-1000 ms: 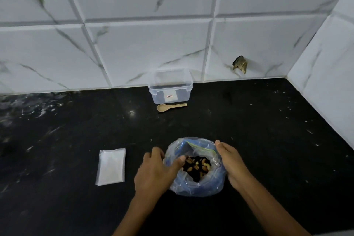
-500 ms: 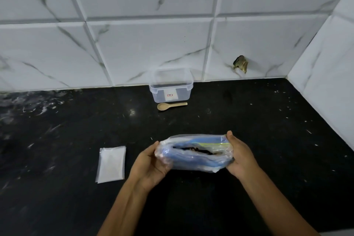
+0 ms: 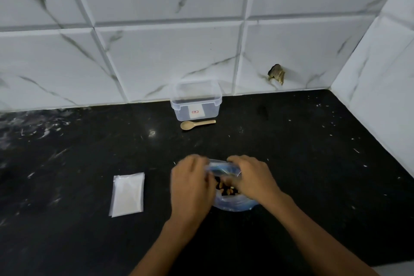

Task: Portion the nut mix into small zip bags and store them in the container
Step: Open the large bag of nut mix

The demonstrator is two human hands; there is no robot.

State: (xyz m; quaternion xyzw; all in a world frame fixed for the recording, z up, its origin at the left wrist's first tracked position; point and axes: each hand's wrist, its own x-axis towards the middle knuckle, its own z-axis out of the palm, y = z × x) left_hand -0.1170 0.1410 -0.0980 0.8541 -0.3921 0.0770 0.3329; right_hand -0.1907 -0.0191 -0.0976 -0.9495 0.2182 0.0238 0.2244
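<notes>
A bluish plastic bag of nut mix (image 3: 233,203) rests on the black counter near the front. Brown and dark nuts (image 3: 225,188) show through its mouth. My left hand (image 3: 191,188) grips the bag's left rim and my right hand (image 3: 253,178) grips the top right rim; both are blurred with motion. A stack of small clear zip bags (image 3: 127,194) lies flat to the left. A clear plastic container (image 3: 196,102), open with no lid on it, stands at the back against the wall, with a wooden spoon (image 3: 197,123) lying in front of it.
White marble-look tiles form the back wall and the right side wall (image 3: 380,87), meeting in a corner. A broken hole (image 3: 276,74) marks the back wall. The black counter (image 3: 313,152) carries white specks and smears at the far left.
The bag was lifted and held sideways half a second ago; now it is back down on the counter. Both hands have moved onto its rim, closer together.
</notes>
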